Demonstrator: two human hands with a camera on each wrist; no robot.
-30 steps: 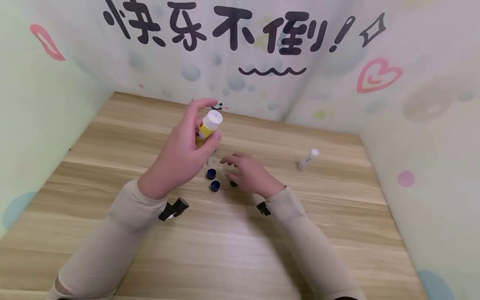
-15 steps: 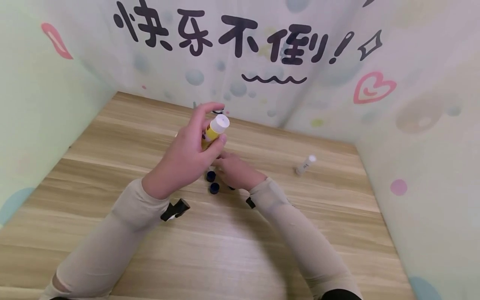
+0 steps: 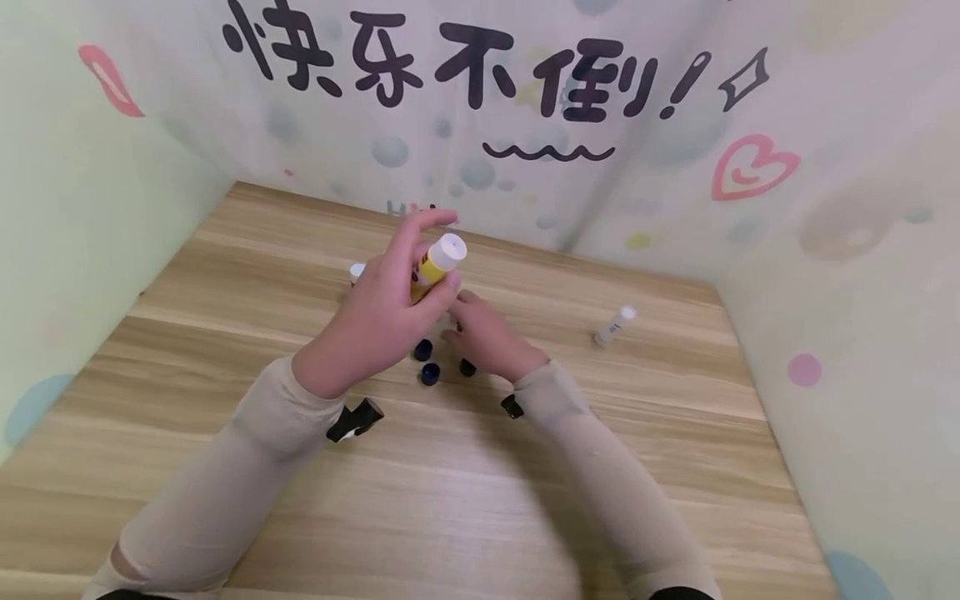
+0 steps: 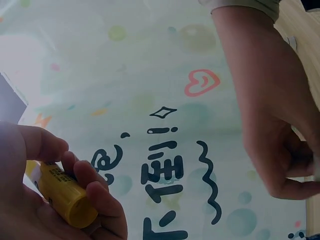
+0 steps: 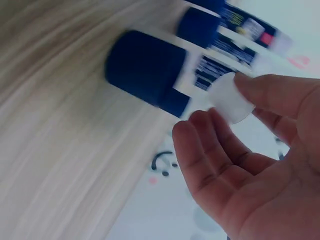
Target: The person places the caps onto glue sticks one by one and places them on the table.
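My left hand (image 3: 371, 321) grips a yellow glue stick (image 3: 431, 271) above the table, its white end (image 3: 450, 248) tilted up and to the right. In the left wrist view the fingers curl round the yellow barrel (image 4: 67, 195). Lower down and to the right, my right hand (image 3: 491, 337) is close to the tabletop. Its thumb and fingers pinch a small round white cap (image 5: 230, 98), clear in the right wrist view. Dark blue caps (image 3: 431, 373) stand by the right hand, one (image 3: 468, 367) just below it.
A slim white glue stick (image 3: 617, 326) is on the right of the wooden table (image 3: 450, 517). A white-topped object (image 3: 357, 272) shows partly behind the left hand. Blurred tubes with navy labels (image 5: 245, 25) appear in the right wrist view. A printed cloth (image 3: 540, 192) hangs behind.
My right hand, loose-fingered beside the caps one second ago, has reached in and picked up the white cap. The left hand, holding the glue stick, has shifted slightly right and down.
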